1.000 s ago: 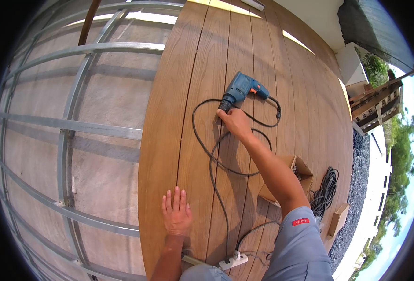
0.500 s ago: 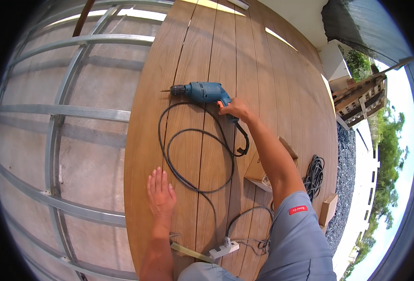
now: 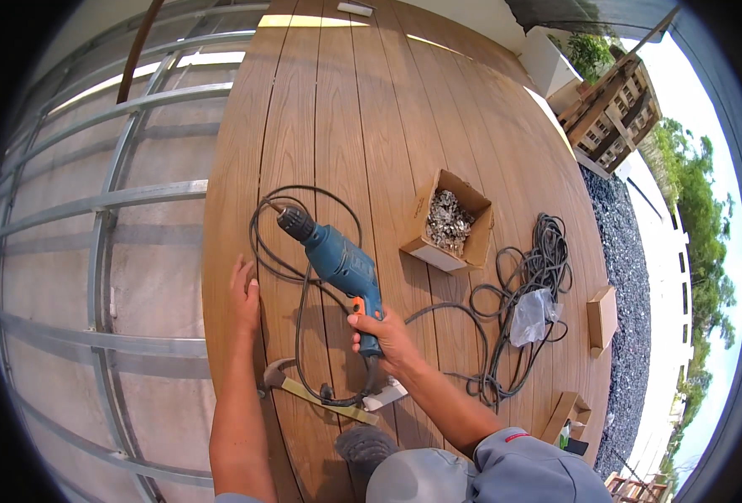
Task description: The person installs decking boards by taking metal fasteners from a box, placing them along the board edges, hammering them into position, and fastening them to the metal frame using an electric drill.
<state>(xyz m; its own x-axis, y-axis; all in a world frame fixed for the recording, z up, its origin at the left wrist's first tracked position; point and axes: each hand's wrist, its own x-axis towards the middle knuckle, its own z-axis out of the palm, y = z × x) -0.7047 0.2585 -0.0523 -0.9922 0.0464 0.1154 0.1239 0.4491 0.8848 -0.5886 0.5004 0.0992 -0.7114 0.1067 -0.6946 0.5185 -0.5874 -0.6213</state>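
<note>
My right hand (image 3: 385,337) is wrapped round the handle of a blue power drill (image 3: 343,258), thumb near its orange trigger. The drill is lifted above the deck, its black chuck and bit tilted up toward the far left. From the handle a black cord (image 3: 301,323) hangs and loops over the boards. My left hand (image 3: 243,293) rests at the left edge of the decking, fingers stretched out and holding nothing. Close to my knee lies a claw hammer (image 3: 320,396) with a yellowish handle, partly crossed by the cord. A white power strip (image 3: 385,394) sits beside it, partly hidden by my right wrist.
An open cardboard box (image 3: 419,245) of small metal pieces stands to the right of the drill. Beyond it are a coiled black cable (image 3: 547,260), a clear plastic bag (image 3: 532,318) and smaller boxes (image 3: 601,321). Bare metal framing (image 3: 148,341) runs along the left of the decking (image 3: 438,109).
The drill was lying on the deck; my right hand has lifted it and brought it nearer, its bit now angled upward. My left hand has moved onto the deck's left edge. My view has shifted.
</note>
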